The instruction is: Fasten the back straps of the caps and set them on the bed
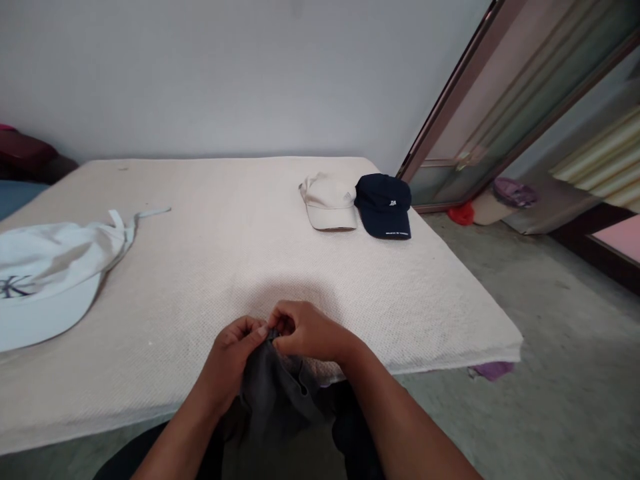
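Observation:
A dark grey cloth cap [267,387] hangs at the front edge of the bed, partly hidden by my hands and in shadow. My left hand [235,350] pinches its upper edge between thumb and fingers. Right beside it, my right hand [305,333] grips the same edge with thumb and forefinger, and the two sets of fingertips nearly meet. A small dark loop or slit shows on the cap's right side. Off to the left lies a white cap [55,267] with dark letters and loose ties.
A beige cap [327,200] and a navy cap [384,207] sit side by side at the far right of the pale-covered bed [200,267]. Behind is a grey wall [225,73]. A glass sliding door [480,113] stands right, above a concrete floor [550,320].

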`<state>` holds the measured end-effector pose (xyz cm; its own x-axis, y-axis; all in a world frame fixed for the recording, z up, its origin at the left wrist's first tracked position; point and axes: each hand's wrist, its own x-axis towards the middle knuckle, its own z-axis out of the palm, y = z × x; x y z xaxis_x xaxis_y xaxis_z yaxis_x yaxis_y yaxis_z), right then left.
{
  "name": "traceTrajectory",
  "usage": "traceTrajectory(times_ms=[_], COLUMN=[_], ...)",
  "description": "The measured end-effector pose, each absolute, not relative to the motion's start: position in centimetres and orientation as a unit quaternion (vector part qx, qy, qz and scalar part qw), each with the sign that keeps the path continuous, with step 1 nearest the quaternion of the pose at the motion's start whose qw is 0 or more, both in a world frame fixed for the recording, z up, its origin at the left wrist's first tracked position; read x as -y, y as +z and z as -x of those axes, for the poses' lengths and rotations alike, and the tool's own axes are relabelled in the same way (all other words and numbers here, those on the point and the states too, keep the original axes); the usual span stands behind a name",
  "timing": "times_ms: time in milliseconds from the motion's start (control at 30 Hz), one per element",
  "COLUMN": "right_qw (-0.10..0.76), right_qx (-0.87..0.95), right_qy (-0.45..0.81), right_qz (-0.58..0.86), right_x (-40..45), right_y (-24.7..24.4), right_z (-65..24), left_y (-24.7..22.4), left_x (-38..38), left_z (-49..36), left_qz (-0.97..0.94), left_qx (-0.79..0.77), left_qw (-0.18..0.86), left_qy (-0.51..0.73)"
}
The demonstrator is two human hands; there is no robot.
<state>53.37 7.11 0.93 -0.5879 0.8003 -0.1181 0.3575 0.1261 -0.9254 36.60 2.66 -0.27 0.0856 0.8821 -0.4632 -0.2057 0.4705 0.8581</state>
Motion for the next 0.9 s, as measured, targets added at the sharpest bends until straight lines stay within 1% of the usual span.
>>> traceTrajectory(times_ms=[267,500,633,767,900], right_qw=[0.231,0.245,0.263,0.279,0.284], right_qx=[0.710,0.717,0.697,0.660,0.666], right_qy=[0.530,0.525,0.553,0.591,0.583], right_qz=[0.401,0.387,0.373,0.370,0.368], right_x=[-7.1,-7.2,-7.2,-7.2,-7.0], right_y=[0.9,1.3,0.9,0.3,0.2], right_z=[-52.8,-52.2,-51.4,-50.4,-49.5], left_y=[-0.5,0.5,0.7,0.3,0.2], left_x=[-2.7,-3.0,-3.0,-3.0,-2.9], left_z=[-36.2,-35.2,-34.5,-33.7,-32.8], left_qz=[-0.359,-0.465,-0.458,-0.434,-0.444], left_qx=[-0.548,-0.565,-0.567,-0.558,-0.546], left_qw=[0.622,0.533,0.530,0.552,0.558], left_qy=[0.428,0.424,0.434,0.442,0.440])
